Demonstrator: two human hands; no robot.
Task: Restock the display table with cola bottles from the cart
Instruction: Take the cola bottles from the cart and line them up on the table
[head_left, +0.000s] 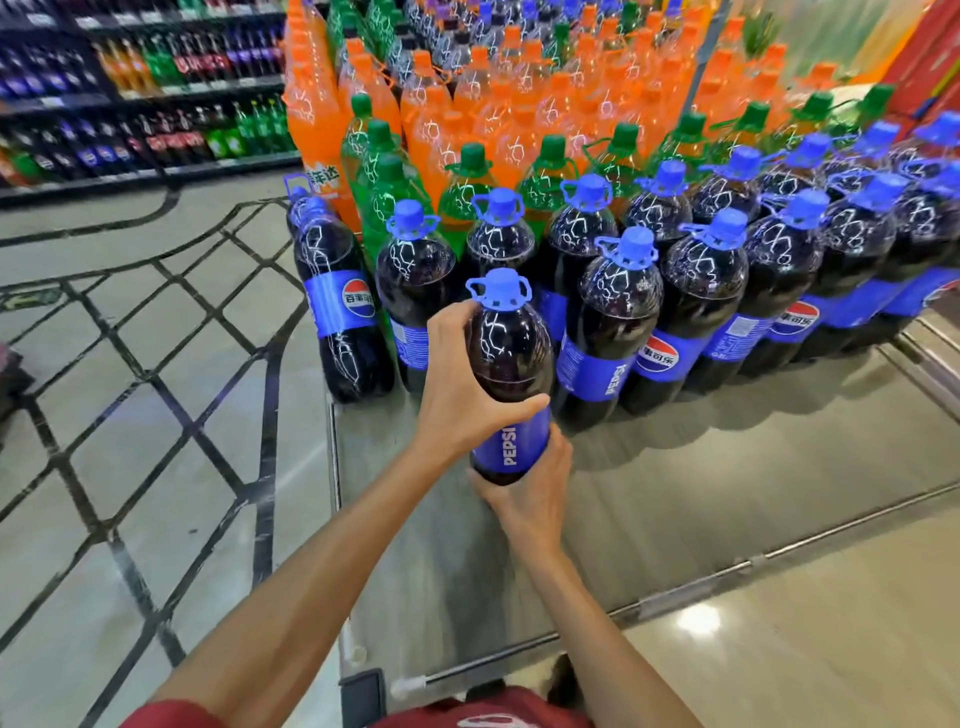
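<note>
The left hand (462, 384) gripped the shoulder and the right hand (530, 493) cupped the bottom of a big dark plastic cola bottle (511, 358), over the shiny grey counter (675, 493). It looked heavy and slippery, so two hands seemed best.

Your view: bright, even overhead light. Glare spot on floor (698, 618); soft shadows under bottles (613, 322) on glossy table (727, 493). Wide-angle bowing at your edges; far shelves (130, 104) blurred.

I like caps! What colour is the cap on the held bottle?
Blue: the cap shows best in the head view.
</note>
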